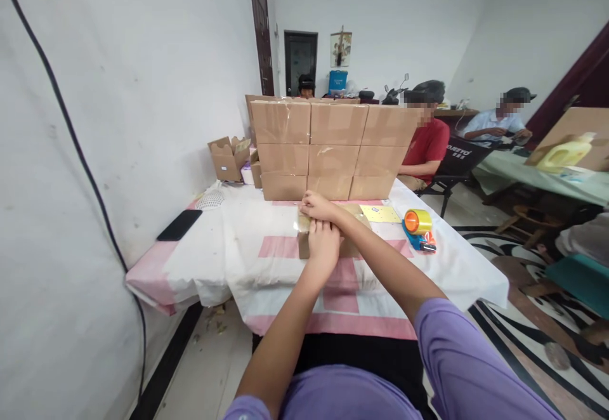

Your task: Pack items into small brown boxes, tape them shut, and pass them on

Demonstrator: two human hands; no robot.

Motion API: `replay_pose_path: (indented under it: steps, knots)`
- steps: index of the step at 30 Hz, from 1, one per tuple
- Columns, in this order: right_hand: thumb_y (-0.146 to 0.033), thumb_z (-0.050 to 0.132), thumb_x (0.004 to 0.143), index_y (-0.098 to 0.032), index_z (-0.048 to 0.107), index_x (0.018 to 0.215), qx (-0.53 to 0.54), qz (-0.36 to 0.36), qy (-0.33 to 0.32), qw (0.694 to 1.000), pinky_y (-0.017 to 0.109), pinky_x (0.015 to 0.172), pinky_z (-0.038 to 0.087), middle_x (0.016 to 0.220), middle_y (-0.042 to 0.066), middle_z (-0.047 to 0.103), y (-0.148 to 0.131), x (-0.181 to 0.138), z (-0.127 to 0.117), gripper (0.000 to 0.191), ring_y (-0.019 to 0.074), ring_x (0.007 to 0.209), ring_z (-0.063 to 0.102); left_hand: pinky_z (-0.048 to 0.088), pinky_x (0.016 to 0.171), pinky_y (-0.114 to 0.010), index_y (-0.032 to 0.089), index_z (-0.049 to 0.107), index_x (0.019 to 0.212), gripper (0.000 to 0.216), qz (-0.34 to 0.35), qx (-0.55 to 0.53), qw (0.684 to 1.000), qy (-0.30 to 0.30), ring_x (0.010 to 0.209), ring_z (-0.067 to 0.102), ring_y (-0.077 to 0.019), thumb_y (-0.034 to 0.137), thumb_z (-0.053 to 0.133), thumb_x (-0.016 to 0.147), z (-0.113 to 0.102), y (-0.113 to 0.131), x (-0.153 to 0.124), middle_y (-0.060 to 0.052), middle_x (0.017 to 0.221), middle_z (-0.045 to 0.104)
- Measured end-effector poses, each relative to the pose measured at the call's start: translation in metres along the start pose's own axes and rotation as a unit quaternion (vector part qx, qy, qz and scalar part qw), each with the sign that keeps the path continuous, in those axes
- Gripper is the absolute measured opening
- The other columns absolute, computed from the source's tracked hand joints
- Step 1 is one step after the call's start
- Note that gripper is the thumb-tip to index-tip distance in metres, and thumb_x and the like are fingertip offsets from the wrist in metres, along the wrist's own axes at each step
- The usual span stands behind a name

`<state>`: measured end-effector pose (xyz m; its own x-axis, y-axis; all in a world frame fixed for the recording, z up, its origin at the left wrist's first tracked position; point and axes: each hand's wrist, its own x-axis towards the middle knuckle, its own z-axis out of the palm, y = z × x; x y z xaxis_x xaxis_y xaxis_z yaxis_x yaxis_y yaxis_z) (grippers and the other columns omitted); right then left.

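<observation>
Mid-frame, the box (349, 249) runs left-to-right beneath the flattened left hand (325, 240) and, at its left end, the curled right hand (317, 205), its pinch unclear.

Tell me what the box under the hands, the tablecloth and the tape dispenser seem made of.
Box: cardboard, going by its matte brown faces.
Tablecloth: thin plastic or fabric, unclear which; mostly dull, creased and hanging in folds.
Tape dispenser: probably smooth, hard plastic, judging by its bright blue and orange parts.
</observation>
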<state>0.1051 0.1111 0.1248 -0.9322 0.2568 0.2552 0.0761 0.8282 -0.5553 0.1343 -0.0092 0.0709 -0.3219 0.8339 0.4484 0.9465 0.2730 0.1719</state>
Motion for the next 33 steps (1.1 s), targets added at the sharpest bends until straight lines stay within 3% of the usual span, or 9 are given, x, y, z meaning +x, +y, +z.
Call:
replay_pose_path:
  steps: [8, 15, 18, 21, 25, 28, 30, 33]
  knots:
    - [-0.022, 0.051, 0.091, -0.017, 0.051, 0.068, -0.007, -0.011, -0.055, 0.998, 0.026, 0.074, 0.040, 0.077, 0.000, 0.050, 0.012, 0.006, -0.002, 0.024, 0.0140, 0.076, 0.047, 0.030, 0.120, -0.048, 0.010, 0.057, 0.137, 0.049, 0.002, -0.008, 1.000, 0.002, 0.136, 0.046, -0.0334, 0.030, 0.062, 0.093, 0.000, -0.002, 0.000, -0.021, 0.139, 0.057]
    - [-0.022, 0.049, 0.092, -0.018, 0.048, 0.068, -0.017, -0.007, -0.055, 0.998, 0.026, 0.071, 0.037, 0.076, -0.001, 0.049, 0.010, 0.007, -0.001, 0.024, 0.0134, 0.073, 0.045, 0.022, 0.124, -0.048, 0.009, 0.056, 0.137, 0.051, 0.000, -0.018, 1.000, 0.004, 0.138, 0.043, -0.0315, 0.033, 0.060, 0.093, -0.003, -0.004, 0.000, -0.020, 0.141, 0.056]
    - [-0.025, 0.050, 0.092, -0.018, 0.050, 0.068, -0.020, 0.000, -0.062, 0.998, 0.026, 0.067, 0.035, 0.071, -0.002, 0.049, 0.011, 0.009, -0.001, 0.025, 0.0131, 0.069, 0.043, 0.013, 0.125, -0.059, 0.014, 0.056, 0.137, 0.046, -0.017, -0.021, 1.000, 0.007, 0.139, 0.041, -0.0313, 0.033, 0.057, 0.095, -0.005, -0.002, -0.003, -0.017, 0.142, 0.056]
    - [-0.025, 0.052, 0.092, -0.017, 0.053, 0.071, -0.031, 0.022, -0.061, 0.997, 0.025, 0.063, 0.034, 0.068, -0.003, 0.050, 0.012, 0.009, 0.000, 0.022, 0.0121, 0.065, 0.042, 0.014, 0.118, -0.073, 0.021, 0.057, 0.136, 0.041, -0.035, -0.029, 0.999, 0.010, 0.139, 0.040, -0.0336, 0.032, 0.053, 0.097, -0.005, 0.001, -0.006, -0.015, 0.143, 0.056]
    - [-0.030, 0.060, 0.091, -0.014, 0.060, 0.093, -0.056, 0.067, -0.032, 0.996, 0.024, 0.064, 0.037, 0.082, 0.001, 0.062, 0.013, 0.008, 0.004, 0.016, 0.0131, 0.071, 0.049, 0.013, 0.115, -0.076, 0.023, 0.059, 0.134, 0.039, -0.043, -0.049, 0.998, 0.018, 0.138, 0.041, -0.0353, 0.030, 0.054, 0.096, -0.002, 0.003, -0.005, -0.016, 0.142, 0.057]
    - [-0.036, 0.065, 0.091, -0.013, 0.059, 0.109, -0.078, 0.103, -0.018, 0.992, 0.025, 0.069, 0.041, 0.100, 0.007, 0.068, 0.014, 0.007, 0.004, 0.030, 0.0161, 0.080, 0.056, 0.008, 0.115, -0.078, 0.022, 0.062, 0.130, 0.037, -0.043, -0.077, 0.995, 0.045, 0.137, 0.044, -0.0360, 0.027, 0.057, 0.094, 0.003, 0.003, -0.006, -0.017, 0.138, 0.060]
    - [-0.042, 0.064, 0.092, -0.013, 0.063, 0.106, -0.091, 0.126, -0.031, 0.987, 0.027, 0.071, 0.043, 0.103, 0.010, 0.071, 0.013, 0.007, 0.001, 0.032, 0.0194, 0.082, 0.060, 0.010, 0.115, -0.076, 0.022, 0.067, 0.123, 0.032, -0.016, -0.115, 0.989, 0.095, 0.134, 0.050, -0.0352, 0.025, 0.059, 0.092, 0.007, -0.002, -0.011, -0.016, 0.133, 0.065]
    - [-0.048, 0.058, 0.094, -0.014, 0.070, 0.101, -0.103, 0.145, -0.054, 0.983, 0.029, 0.072, 0.046, 0.107, 0.013, 0.074, 0.010, 0.006, -0.007, 0.037, 0.0239, 0.086, 0.066, 0.031, 0.118, -0.059, 0.023, 0.073, 0.108, 0.023, 0.026, -0.176, 0.965, 0.195, 0.114, 0.067, -0.0252, 0.025, 0.053, 0.096, 0.008, -0.023, -0.025, -0.010, 0.116, 0.075]
